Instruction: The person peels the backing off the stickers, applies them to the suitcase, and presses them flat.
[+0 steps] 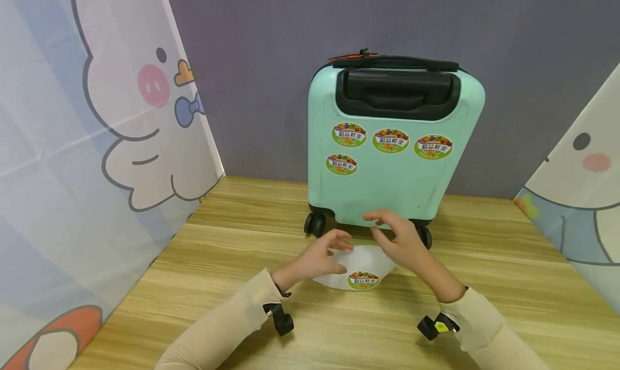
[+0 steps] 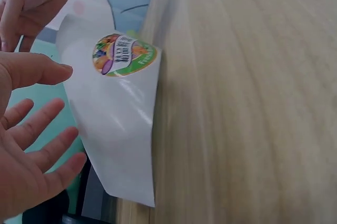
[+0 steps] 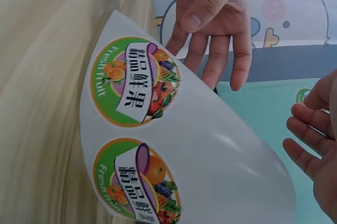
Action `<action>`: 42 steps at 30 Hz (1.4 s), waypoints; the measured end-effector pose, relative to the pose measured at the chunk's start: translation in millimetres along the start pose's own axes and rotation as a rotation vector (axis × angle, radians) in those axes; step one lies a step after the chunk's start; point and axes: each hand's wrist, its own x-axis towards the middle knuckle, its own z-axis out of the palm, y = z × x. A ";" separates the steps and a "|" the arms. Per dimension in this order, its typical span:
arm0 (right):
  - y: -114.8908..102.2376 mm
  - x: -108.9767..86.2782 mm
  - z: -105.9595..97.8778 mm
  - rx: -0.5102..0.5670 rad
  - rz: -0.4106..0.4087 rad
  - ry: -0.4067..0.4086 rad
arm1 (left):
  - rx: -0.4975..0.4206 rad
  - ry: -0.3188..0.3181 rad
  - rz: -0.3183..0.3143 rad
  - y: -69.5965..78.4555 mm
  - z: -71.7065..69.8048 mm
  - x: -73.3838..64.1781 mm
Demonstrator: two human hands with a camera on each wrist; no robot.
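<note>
A white sticker backing sheet (image 1: 370, 258) lies curled on the table. In the head view it bears one oval fruit sticker (image 1: 363, 280); the right wrist view shows two such labels on the sheet (image 3: 226, 150). My left hand (image 1: 317, 258) is at the sheet's left side, fingers spread and slightly bent, with nothing between them. Above the sheet's right end, my right hand (image 1: 401, 242) has relaxed, bent fingers and holds nothing visible. Behind both hands stands a mint green suitcase (image 1: 378, 187). Three matching stickers (image 1: 390, 141) form a row on its front, and another sticker (image 1: 341, 165) is below the leftmost.
The suitcase stands upright on black wheels (image 1: 316, 224), with its black handle (image 1: 397, 90) at the top. A wooden table (image 1: 232, 214) runs under everything. A grey wall (image 1: 252, 79) is behind, and cartoon-printed cloths (image 1: 53, 160) hang at both sides.
</note>
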 end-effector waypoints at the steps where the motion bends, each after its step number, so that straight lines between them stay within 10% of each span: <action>1: -1.0 -0.8 -0.5 -0.011 -0.008 -0.003 | 0.019 0.001 -0.001 0.2 2.0 -0.1; 26: -2.3 -19.3 -1.6 -0.109 -0.138 -0.129 | 0.217 0.040 -0.059 -11.8 19.8 4.7; 34: -2.7 -21.1 1.8 -0.107 -0.157 -0.136 | 0.082 0.092 -0.009 -11.9 10.9 10.7; 42: -3.3 -23.4 9.5 -0.180 -0.138 -0.132 | -0.165 0.144 -0.107 -10.4 6.3 15.5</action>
